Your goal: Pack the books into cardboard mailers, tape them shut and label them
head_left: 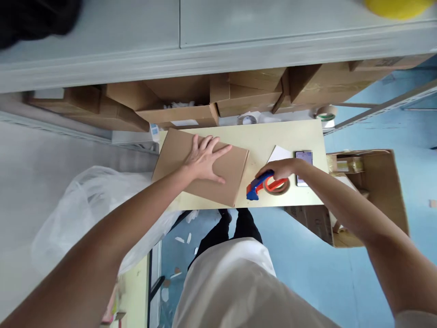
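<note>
A flat brown cardboard box lies at an angle on the left part of the pale table. My left hand rests on its top with the fingers spread. To the right of the box, my right hand is wrapped round the handle of a blue and red tape dispenser. A roll of brown tape sits in the dispenser, which is at the table's surface. White paper lies just behind my right hand, and a phone is beside my wrist.
Cardboard boxes stand on the shelf behind the table, with tape rolls at its edge. At the right, an open carton is on the floor. A clear plastic bag bulges at the left. Paper scraps lie on the blue floor.
</note>
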A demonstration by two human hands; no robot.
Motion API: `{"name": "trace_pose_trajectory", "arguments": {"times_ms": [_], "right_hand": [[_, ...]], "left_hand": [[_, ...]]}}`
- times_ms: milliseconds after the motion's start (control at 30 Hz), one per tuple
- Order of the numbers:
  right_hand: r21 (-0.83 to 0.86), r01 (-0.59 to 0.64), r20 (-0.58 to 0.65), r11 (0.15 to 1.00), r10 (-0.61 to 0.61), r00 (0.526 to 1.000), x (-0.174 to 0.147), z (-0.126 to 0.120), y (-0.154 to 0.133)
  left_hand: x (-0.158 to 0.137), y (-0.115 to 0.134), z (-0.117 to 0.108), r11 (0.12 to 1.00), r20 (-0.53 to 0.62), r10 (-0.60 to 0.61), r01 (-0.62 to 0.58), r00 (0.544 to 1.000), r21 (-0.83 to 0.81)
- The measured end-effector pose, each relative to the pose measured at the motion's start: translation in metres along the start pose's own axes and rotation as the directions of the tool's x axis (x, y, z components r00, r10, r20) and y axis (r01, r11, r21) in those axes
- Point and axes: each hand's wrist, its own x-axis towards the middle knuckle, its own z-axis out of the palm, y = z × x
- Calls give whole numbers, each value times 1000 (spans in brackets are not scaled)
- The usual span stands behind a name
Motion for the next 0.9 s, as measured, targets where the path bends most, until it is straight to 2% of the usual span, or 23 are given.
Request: {"name": "trace_pose_trajectory", "arguments": {"times_ms": [33,100,167,200,233,300,333,367,433,500,633,700,767,833,900], "right_hand": [[-37,-62,105,997,66,992,-22,-2,-2],[-42,-69,80,997,72,994,-71,-4,-9],[42,24,-124,999,-19,992,-117,1,-22],[101,81,-249,992,-54,967,-137,7,-28],[152,142,-363,978,-79,928,-153,15,-35],[223,268,-530,937,-114,840,-173,33,-48],[236,320,-580,918,-131,804,-178,42,-54],[233,357,-613,905,-149,776,-179,50,-61],[180,395,-655,901,-189,731,-176,62,-77],[85,413,-684,907,-248,686,-168,69,-95],[-82,482,-674,872,-405,618,-153,72,-138],[-168,497,-679,851,-466,568,-146,68,-159],[-291,465,-692,836,-519,501,-139,57,-180],[-415,391,-700,822,-563,440,-129,41,-202],[-513,307,-708,802,-597,377,-114,21,-224]], "left_hand": [[-2,1,-1,1000,-9,-13,13,1000,5],[-9,1,-2,996,-32,-83,84,996,3],[-26,-6,-3,975,-73,-221,220,973,-22],[-37,-13,-2,949,-104,-315,312,943,-48],[-50,-22,-1,906,-136,-423,415,896,-87],[-76,-42,4,745,-143,-665,636,733,-203],[-88,-52,7,671,-108,-734,692,670,-266],[-98,-61,10,651,-76,-743,691,665,-315],[-112,-73,14,678,-12,-690,640,724,-361],[-118,-76,15,704,3,-653,609,757,-366],[-129,-61,13,692,15,-670,632,742,-348],[-135,-49,13,683,38,-679,649,733,-334],[-138,-38,15,706,-7,-672,638,740,-309],[-137,-28,19,778,-105,-611,571,785,-261],[-132,-22,24,841,-154,-530,495,834,-219]]}}
